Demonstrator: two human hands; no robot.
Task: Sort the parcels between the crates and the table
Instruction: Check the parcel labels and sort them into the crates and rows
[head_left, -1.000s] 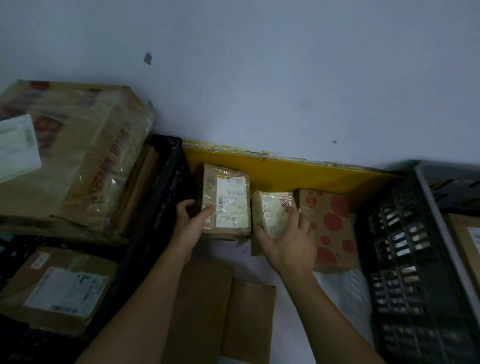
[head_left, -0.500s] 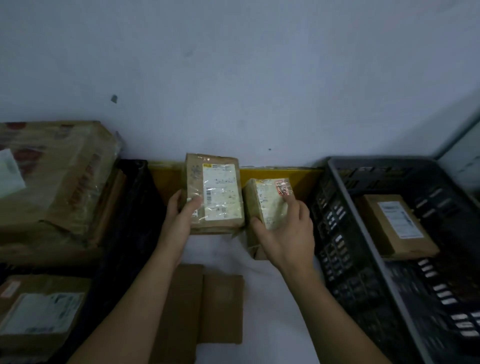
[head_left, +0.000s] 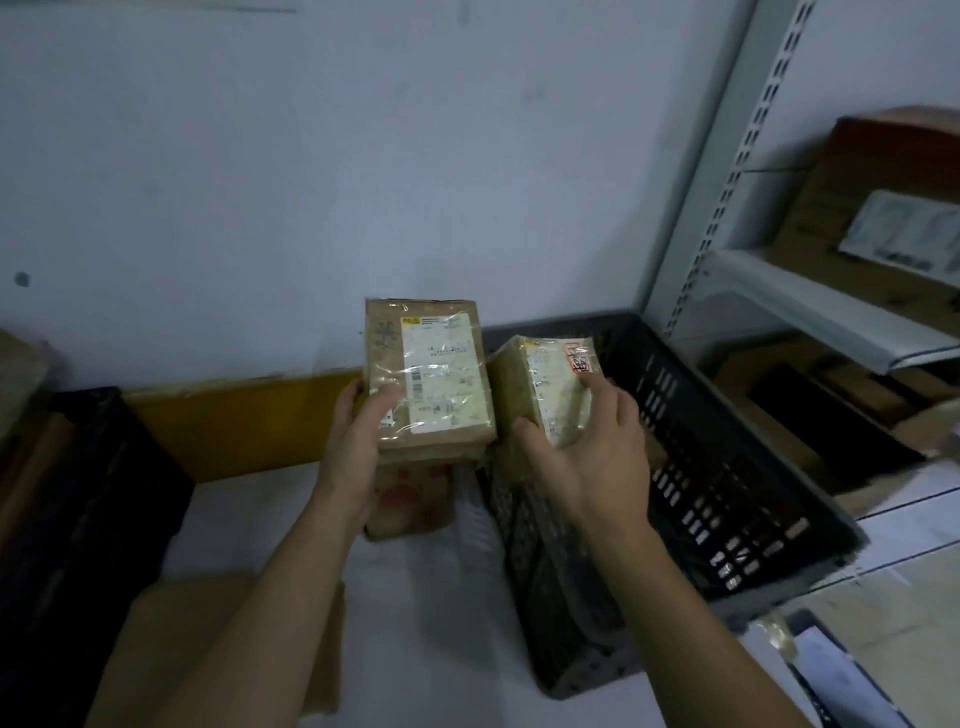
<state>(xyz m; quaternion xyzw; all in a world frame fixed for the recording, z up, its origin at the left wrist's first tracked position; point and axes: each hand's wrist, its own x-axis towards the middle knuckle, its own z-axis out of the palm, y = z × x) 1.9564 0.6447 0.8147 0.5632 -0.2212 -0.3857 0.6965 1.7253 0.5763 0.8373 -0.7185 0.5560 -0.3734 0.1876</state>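
Both your forearms reach forward and up from the bottom edge, hands raised side by side above the desk (head_left: 415, 597). Your left hand (head_left: 358, 441) grips a taped brown parcel (head_left: 428, 384) by its lower left corner, thumb across the front, label facing you. Your right hand (head_left: 587, 457) holds a smaller parcel (head_left: 540, 389), thumb under its lower edge and fingers curled over its right side; the far face is hidden. The two parcels nearly touch. Below your left hand a red-spotted box (head_left: 410, 493) lies partly covered. Under and right of your right hand sits the dark crate (head_left: 727, 467); its contents are hard to make out.
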